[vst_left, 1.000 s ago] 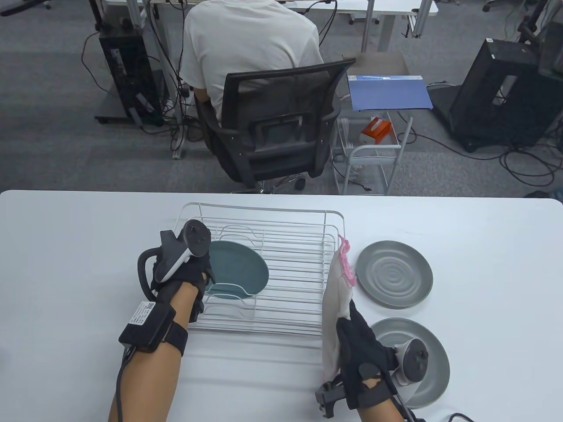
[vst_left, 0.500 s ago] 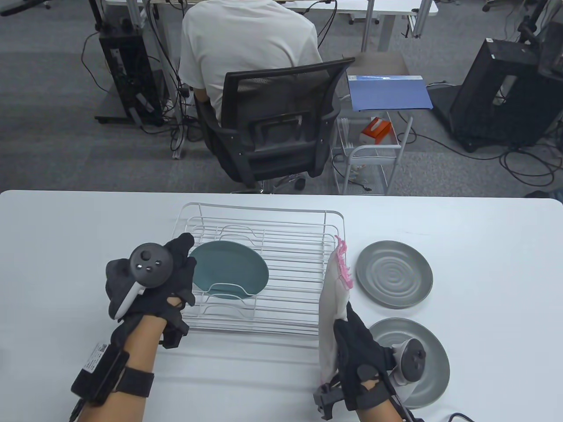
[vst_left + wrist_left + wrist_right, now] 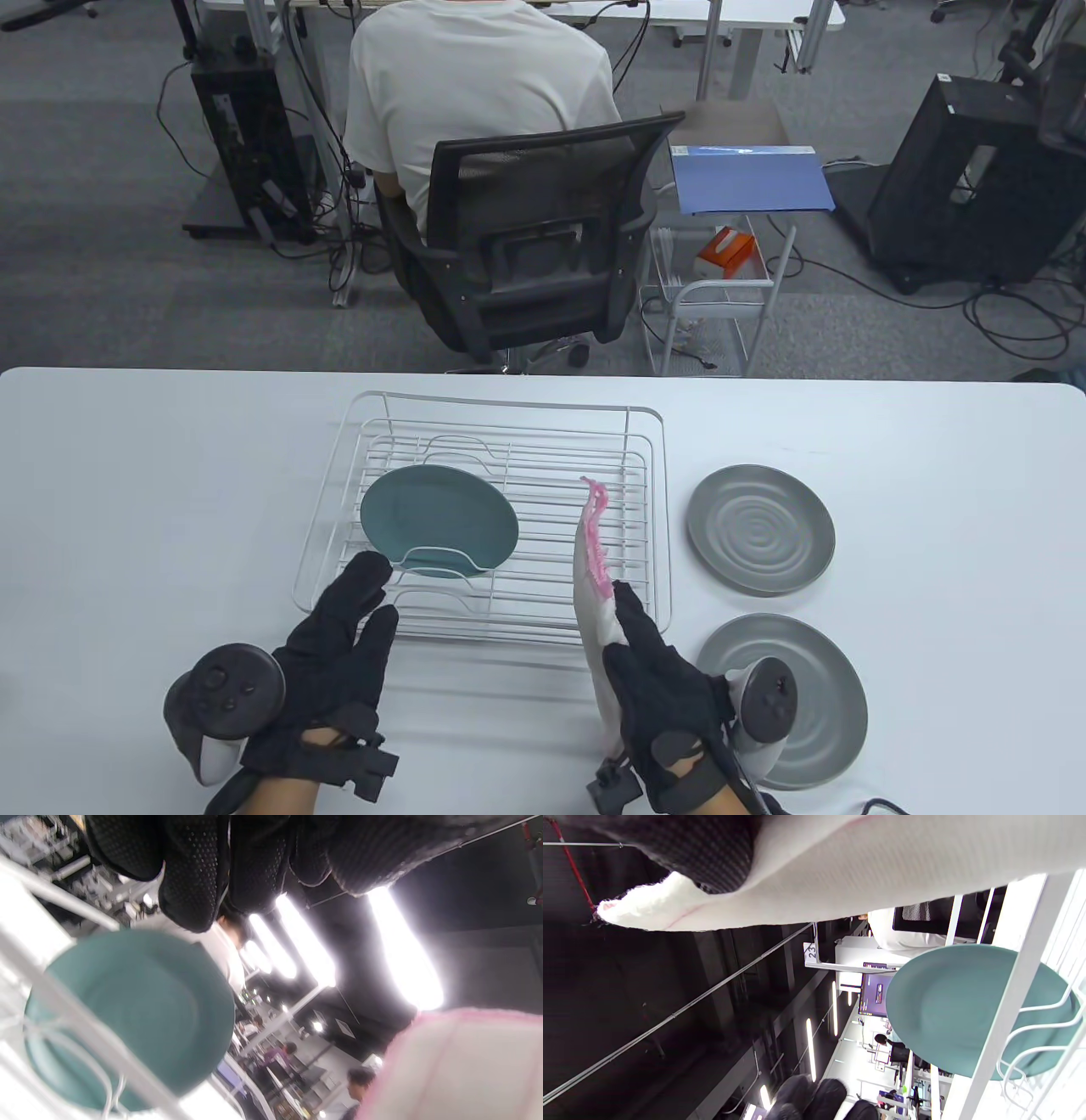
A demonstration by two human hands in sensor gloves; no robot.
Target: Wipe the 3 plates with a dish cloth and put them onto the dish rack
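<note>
White dish cloth with pink edging [image 3: 591,594] held upright, pinched by right hand [image 3: 660,698] fingers. Teal round plate [image 3: 439,520] leans in white wire dish rack [image 3: 645,475]. Left hand [image 3: 327,671] fingers straight, spread, holding nothing, just before rack. Two grey ribbed plates [image 3: 760,527] on white surface [image 3: 950,594], right.

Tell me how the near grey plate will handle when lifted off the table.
The near grey plate looks rigid and probably breakable. It lies flat on the table, so its low rim may be awkward to get fingers under. Its smooth surface could be slippery.

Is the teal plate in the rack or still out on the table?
In: the teal plate stands propped inside the dish rack, behind a wire loop, free of both hands.
</note>
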